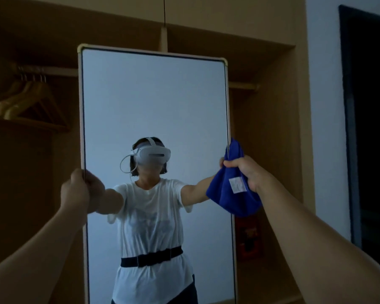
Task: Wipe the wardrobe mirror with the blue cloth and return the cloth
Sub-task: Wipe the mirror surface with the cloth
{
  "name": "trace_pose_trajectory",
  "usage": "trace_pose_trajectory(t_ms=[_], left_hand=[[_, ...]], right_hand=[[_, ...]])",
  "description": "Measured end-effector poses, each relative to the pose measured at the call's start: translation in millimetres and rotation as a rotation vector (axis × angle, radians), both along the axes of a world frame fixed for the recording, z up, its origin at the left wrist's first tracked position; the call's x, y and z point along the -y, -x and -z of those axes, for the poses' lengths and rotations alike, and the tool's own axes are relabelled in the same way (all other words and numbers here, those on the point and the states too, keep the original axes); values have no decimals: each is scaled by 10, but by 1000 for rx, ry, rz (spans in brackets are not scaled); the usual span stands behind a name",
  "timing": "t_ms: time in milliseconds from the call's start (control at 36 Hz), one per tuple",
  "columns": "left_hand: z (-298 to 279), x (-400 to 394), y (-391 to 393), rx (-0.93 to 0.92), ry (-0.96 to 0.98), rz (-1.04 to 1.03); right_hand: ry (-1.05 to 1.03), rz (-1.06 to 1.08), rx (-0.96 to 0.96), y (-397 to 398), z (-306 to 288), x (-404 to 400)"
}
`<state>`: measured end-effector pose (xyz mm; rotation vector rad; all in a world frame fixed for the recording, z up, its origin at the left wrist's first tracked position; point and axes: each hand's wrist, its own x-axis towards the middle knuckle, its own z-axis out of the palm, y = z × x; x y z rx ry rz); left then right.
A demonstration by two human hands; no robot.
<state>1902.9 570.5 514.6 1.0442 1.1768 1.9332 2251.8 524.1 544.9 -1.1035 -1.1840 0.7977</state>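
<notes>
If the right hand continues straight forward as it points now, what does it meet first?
Probably the right edge of the tall white-framed mirror: the right hand holds the blue cloth against it, though depth is unclear.

Bedroom: open wooden wardrobe [272,106], hangers [26,102] on rail, mirror [154,102].

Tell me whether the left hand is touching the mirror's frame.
Touching. In the head view the left hand is wrapped round the mirror at its left edge, with the fingers curled round the frame and no gap showing.
</notes>
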Motion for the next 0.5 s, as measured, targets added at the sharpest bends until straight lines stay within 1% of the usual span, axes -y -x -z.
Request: trace_pose_trajectory(t_ms=[139,194,278,389,417,500], left_hand=[[-379,-261,0,18,-131,-159],[-505,-320,-19,41,-197,-176],[-690,-304,-23,34,-192,-152],[-911,-248,-49,-81,-155,-47],[-952,-242,-68,-99,-165,-55],[-1028,-240,-67,-40,-189,-136]], right_hand=[[-44,6,17,12,-375,-66],[-58,16,21,17,-506,-89],[-50,24,33,18,-699,-97],[-40,20,32,29,-981,-82],[-47,29,35,36,-1054,-79],[-79,53,23,86,-1266,-57]])
